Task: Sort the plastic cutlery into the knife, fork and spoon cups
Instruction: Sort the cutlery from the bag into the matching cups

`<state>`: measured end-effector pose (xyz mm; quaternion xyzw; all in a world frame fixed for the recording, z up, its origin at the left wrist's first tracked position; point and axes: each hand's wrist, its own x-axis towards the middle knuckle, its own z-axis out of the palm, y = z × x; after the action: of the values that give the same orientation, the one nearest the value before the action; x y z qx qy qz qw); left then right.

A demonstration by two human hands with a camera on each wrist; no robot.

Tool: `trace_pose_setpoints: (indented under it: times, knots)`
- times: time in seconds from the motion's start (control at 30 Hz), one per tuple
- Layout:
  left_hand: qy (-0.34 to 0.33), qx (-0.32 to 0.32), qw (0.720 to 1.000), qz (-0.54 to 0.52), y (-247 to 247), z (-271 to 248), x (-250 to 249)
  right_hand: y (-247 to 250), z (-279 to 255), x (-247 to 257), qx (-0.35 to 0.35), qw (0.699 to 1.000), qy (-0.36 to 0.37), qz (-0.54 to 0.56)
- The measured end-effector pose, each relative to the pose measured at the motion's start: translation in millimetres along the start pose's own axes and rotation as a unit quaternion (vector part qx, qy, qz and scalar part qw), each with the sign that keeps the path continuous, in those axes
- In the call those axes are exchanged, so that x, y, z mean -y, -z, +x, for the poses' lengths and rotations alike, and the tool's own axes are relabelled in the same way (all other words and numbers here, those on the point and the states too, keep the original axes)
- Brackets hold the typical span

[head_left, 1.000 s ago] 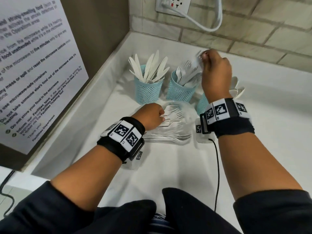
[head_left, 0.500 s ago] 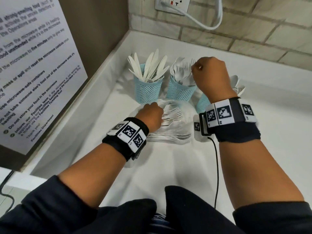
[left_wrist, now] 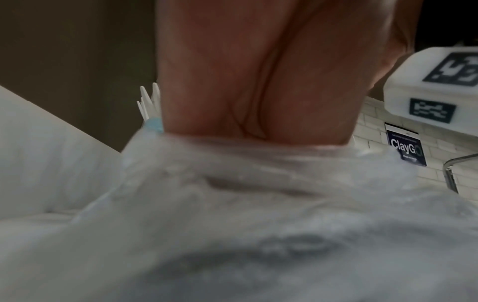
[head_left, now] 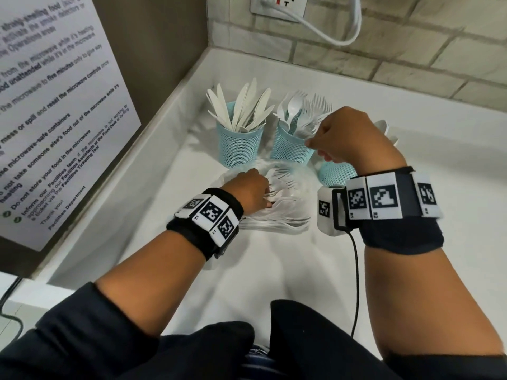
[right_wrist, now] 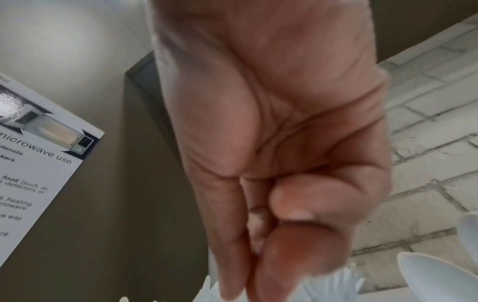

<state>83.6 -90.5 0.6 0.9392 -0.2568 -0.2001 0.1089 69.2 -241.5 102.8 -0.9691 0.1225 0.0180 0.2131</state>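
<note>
Three teal mesh cups stand in the counter's corner: the knife cup, the fork cup and the spoon cup, half hidden behind my right wrist. My right hand hovers at the fork cup's right rim. Its thumb presses against its curled fingers, and nothing shows between them. Fork tines and spoons lie just below it. My left hand grips the clear plastic bag of forks in front of the cups, its fingertips hidden in the plastic.
A printed microwave notice covers the panel on the left. A wall socket with a white cable sits on the brick wall behind. A black wire runs from my right wrist across the white counter.
My right hand carried a fork down into the fork cup, then drew back to the cup's right rim. My left hand stayed on the bag.
</note>
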Motion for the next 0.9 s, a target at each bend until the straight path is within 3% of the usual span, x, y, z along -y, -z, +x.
trace_pose_setpoints:
  times: [0.17, 0.4, 0.7, 0.9]
  knots:
    - [-0.014, 0.005, 1.000, 0.010, -0.4, 2.0, -2.1, -12.8, -3.1, -5.2, 0.139, 0.988, -0.047, -0.050]
    - [-0.024, 0.013, 1.000, -0.003, -9.1, 7.7, -3.8, -47.2, 3.4, -16.7, 0.196, 0.973, -0.026, -0.119]
    - [-0.008, 0.010, 0.999, 0.029, -13.7, 11.4, 0.5, -59.1, 3.9, -27.4, 0.185, 0.978, -0.042, -0.082]
    - [-0.036, -0.008, 0.999, 0.017, -11.8, 8.8, 3.9, -56.8, 6.2, -28.9, 0.174, 0.982, -0.038, -0.070]
